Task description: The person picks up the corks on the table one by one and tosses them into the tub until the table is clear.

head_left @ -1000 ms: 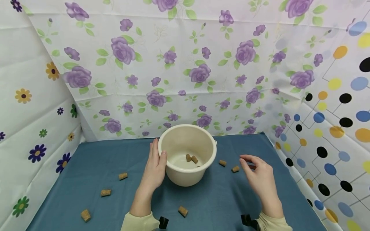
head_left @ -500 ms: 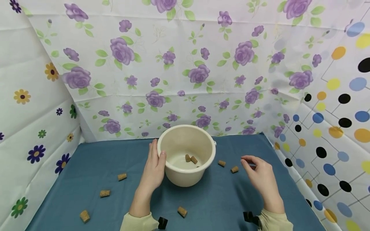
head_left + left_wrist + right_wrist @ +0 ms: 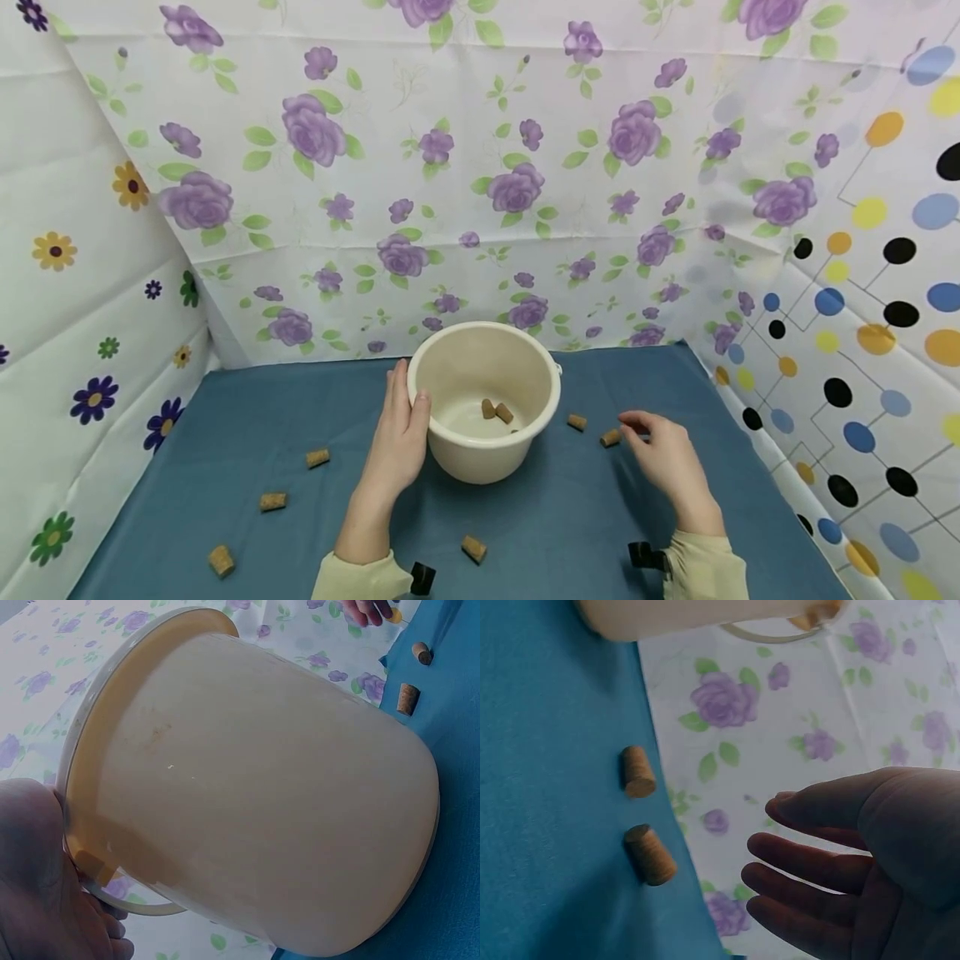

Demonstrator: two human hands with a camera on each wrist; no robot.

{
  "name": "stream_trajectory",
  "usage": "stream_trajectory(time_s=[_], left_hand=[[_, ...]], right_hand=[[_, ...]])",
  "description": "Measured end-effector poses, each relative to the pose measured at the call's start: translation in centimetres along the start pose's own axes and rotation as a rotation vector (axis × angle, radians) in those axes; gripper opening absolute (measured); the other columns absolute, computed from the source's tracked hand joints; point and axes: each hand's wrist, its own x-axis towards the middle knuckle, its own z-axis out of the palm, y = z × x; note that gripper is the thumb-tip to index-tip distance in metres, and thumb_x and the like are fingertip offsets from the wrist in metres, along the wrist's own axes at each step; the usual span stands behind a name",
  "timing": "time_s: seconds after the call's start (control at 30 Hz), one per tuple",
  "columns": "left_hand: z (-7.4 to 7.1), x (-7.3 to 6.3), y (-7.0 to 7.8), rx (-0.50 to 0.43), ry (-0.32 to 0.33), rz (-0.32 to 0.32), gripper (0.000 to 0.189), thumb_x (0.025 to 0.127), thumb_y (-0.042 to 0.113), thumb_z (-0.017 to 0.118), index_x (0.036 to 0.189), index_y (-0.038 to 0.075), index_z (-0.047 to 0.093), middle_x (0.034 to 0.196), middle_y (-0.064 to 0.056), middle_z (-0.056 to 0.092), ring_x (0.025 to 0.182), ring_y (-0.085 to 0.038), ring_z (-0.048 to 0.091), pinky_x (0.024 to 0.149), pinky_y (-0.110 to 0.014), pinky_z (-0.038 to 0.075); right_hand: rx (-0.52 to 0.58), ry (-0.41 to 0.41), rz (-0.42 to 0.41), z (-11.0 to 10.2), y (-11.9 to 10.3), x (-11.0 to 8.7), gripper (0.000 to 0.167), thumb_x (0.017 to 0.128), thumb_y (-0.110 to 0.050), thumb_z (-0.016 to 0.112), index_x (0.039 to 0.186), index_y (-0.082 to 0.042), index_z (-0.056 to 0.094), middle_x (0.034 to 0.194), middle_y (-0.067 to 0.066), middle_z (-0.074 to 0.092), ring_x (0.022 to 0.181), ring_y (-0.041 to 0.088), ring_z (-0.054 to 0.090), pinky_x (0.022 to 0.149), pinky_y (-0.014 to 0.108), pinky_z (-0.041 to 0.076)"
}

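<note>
A cream plastic bucket (image 3: 480,458) stands upright on the blue cloth, with a few corks (image 3: 504,413) on its bottom. My left hand (image 3: 397,442) rests against the bucket's left rim, fingers fairly straight; the left wrist view shows the bucket's side (image 3: 255,787) and its handle loop (image 3: 150,907). To the right of the bucket lie two corks, the farther cork (image 3: 577,422) and the nearer cork (image 3: 611,437). Just right of the nearer one hovers my right hand (image 3: 667,462), its fingers loosely bent and apart. In the right wrist view nothing lies between the fingers (image 3: 810,862).
More corks lie on the blue cloth (image 3: 555,533): one cork (image 3: 474,549) in front of the bucket, and left of it a cork (image 3: 318,458), another cork (image 3: 273,502) and a nearer one. Flowered sheets (image 3: 450,167) wall the back and sides.
My right hand has shifted slightly left and lower, closer to the nearer cork on the right. The left hand and the bucket stay in place.
</note>
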Motion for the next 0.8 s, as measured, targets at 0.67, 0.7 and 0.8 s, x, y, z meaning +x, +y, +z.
stream_trajectory(time_s=[0.67,0.7,0.8], left_hand=[[-0.1,-0.2,0.0,-0.001,-0.005,-0.010,0.068,0.119,0.039,0.034,0.174,0.017,-0.001,0.180,-0.006,-0.002,0.164,-0.027,-0.009,0.126,-0.068,0.008],[-0.1,-0.2,0.1,0.000,-0.004,-0.007,0.068,0.119,0.039,0.034,0.174,0.017,-0.001,0.180,-0.006,-0.002,0.164,-0.027,-0.009,0.126,-0.068,0.008],[0.0,0.0,0.1,0.000,-0.001,0.003,0.068,0.119,0.038,0.034,0.174,0.016,-0.001,0.180,-0.007,-0.002,0.164,-0.028,-0.009,0.126,-0.068,0.008]], right_hand=[[-0.023,-0.093,0.033,2.0,1.6,1.0,0.032,0.110,-0.011,0.059,0.139,-0.005,0.071,0.134,0.020,0.068,0.118,0.040,0.067,0.087,0.053,0.059],[-0.026,-0.096,0.036,2.0,1.7,1.1,0.032,0.110,-0.011,0.060,0.140,-0.005,0.070,0.134,0.020,0.068,0.117,0.040,0.067,0.087,0.053,0.059],[-0.039,-0.115,0.040,2.1,1.8,1.4,0.033,0.110,-0.010,0.061,0.141,-0.005,0.070,0.134,0.020,0.069,0.116,0.039,0.068,0.086,0.054,0.059]])
